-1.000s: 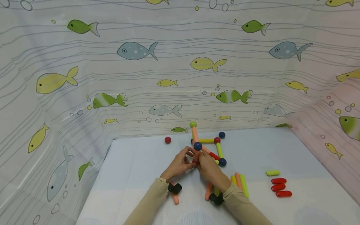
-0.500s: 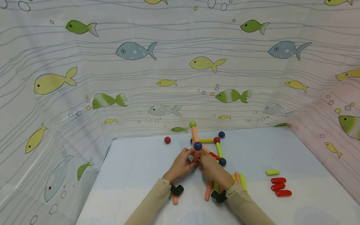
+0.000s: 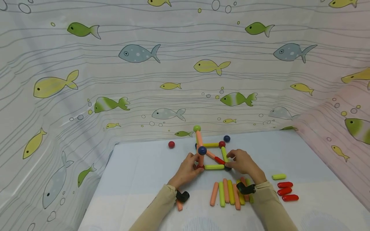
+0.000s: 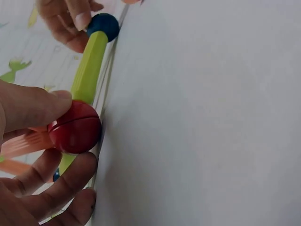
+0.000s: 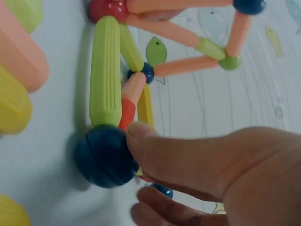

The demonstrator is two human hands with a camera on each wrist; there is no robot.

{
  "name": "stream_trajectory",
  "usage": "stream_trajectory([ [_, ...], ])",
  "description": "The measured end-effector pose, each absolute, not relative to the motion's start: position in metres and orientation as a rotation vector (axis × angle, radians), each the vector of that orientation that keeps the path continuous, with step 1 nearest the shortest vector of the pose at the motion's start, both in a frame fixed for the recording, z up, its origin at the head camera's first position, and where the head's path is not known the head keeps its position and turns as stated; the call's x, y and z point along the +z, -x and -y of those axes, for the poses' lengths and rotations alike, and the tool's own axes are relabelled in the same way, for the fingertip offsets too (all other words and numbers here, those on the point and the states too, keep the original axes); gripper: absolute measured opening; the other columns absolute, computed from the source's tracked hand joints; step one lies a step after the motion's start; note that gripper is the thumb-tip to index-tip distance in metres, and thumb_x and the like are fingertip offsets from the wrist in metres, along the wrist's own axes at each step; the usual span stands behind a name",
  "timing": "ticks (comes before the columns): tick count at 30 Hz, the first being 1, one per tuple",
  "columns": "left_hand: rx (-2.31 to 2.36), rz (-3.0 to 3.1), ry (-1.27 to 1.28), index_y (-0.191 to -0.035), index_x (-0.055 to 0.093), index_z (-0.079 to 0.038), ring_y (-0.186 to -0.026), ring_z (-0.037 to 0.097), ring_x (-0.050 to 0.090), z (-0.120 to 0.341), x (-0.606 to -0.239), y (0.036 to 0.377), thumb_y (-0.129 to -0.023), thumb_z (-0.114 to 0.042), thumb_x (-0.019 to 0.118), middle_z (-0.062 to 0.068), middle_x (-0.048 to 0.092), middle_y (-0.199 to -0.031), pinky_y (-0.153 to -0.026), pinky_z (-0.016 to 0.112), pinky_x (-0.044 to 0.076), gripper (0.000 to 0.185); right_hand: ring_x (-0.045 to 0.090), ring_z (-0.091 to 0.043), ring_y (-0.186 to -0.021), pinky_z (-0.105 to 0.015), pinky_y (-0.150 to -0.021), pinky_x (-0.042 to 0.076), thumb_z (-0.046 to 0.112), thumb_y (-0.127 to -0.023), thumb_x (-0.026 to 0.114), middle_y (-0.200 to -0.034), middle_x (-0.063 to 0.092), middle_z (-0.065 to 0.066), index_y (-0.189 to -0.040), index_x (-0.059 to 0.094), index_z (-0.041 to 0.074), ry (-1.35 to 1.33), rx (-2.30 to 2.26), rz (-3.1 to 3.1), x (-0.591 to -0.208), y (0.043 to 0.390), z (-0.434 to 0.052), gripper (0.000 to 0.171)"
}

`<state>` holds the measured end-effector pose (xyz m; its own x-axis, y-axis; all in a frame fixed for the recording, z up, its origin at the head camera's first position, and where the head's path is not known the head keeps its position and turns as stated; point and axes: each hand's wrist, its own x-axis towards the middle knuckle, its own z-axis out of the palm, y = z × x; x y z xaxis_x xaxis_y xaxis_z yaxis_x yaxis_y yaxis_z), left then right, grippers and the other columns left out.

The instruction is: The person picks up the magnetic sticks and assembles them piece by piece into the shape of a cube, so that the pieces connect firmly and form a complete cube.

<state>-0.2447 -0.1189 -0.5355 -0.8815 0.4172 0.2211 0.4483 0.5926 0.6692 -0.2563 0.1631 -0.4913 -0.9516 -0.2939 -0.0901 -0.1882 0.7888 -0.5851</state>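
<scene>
A frame of magnetic rods and balls stands on the table, with a green ball [image 3: 197,128] at its top and a raised blue ball [image 3: 202,150] in front. My left hand [image 3: 185,171] pinches the red ball [image 4: 75,127] at the front left base corner, thumb on one side and fingers on the other. From that ball a light green rod [image 3: 214,167] runs to the dark blue corner ball [image 5: 106,155]. My right hand [image 3: 244,163] holds this blue ball, its thumb pressed on the side. A red rod [image 3: 219,160] slants in to the same corner.
Several pink, green and yellow rods [image 3: 226,191] lie in a row below my right wrist. Short red rods [image 3: 285,191] and a short green rod [image 3: 278,176] lie farther right. A loose red ball [image 3: 171,144] and blue ball [image 3: 226,138] rest near the fish-printed backdrop.
My right hand has moved right, from beside the red ball to the blue corner ball, uncovering the light green rod between them. My left hand stays at the red ball.
</scene>
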Motion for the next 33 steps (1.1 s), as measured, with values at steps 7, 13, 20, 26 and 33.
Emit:
stream_trajectory([
  [7, -1.216, 2.755, 0.714, -0.109, 0.061, -0.014, -0.091, 0.019, 0.061, 0.12, -0.535, 0.242, -0.094, -0.01, 0.08, 0.009, 0.062, -0.112, -0.08, 0.024, 0.052, 0.024, 0.064, -0.019, -0.085, -0.036, -0.072, 0.056, 0.021, -0.092, 0.084, -0.102, 0.073, -0.008, -0.125, 0.062, 0.004, 0.398, -1.023, -2.651, -0.501, 0.26, -0.169, 0.043],
  [13, -1.245, 2.757, 0.708, -0.102, 0.06, -0.012, -0.093, 0.021, 0.062, 0.124, -0.531, 0.238, -0.093, -0.005, 0.079, 0.008, 0.062, -0.108, -0.081, 0.026, 0.054, 0.022, 0.06, -0.019, -0.081, -0.034, -0.069, 0.053, 0.019, -0.092, 0.084, -0.099, 0.072, -0.007, -0.124, 0.062, 0.005, 0.403, -1.039, -2.642, -0.502, 0.257, -0.162, 0.042],
  [20, -1.228, 2.789, 0.751, -0.095, 0.057, -0.01, -0.095, 0.023, 0.063, 0.145, -0.524, 0.232, -0.092, -0.002, 0.079, 0.007, 0.061, -0.102, -0.084, 0.03, 0.058, 0.024, 0.062, -0.018, -0.082, -0.036, -0.076, 0.055, 0.017, -0.092, 0.085, -0.096, 0.072, -0.005, -0.122, 0.064, 0.008, 0.453, -1.013, -2.65, -0.503, 0.25, -0.143, 0.038],
  [26, -1.221, 2.848, 0.727, -0.099, 0.062, -0.008, -0.091, 0.023, 0.067, 0.168, -0.519, 0.223, -0.092, -0.003, 0.079, 0.01, 0.059, -0.106, -0.082, 0.032, 0.058, 0.019, 0.06, -0.019, -0.084, -0.035, -0.078, 0.056, 0.018, -0.094, 0.083, -0.098, 0.071, -0.003, -0.124, 0.065, 0.011, 0.474, -1.013, -2.596, -0.502, 0.242, -0.123, 0.036],
  [33, -1.245, 2.891, 0.785, -0.099, 0.064, -0.008, -0.094, 0.026, 0.068, 0.183, -0.511, 0.217, -0.094, -0.002, 0.077, 0.011, 0.061, -0.108, -0.084, 0.037, 0.06, 0.015, 0.061, -0.018, -0.082, -0.036, -0.077, 0.057, 0.017, -0.094, 0.082, -0.1, 0.073, -0.005, -0.125, 0.064, 0.009, 0.562, -0.975, -2.603, -0.497, 0.234, -0.11, 0.036],
])
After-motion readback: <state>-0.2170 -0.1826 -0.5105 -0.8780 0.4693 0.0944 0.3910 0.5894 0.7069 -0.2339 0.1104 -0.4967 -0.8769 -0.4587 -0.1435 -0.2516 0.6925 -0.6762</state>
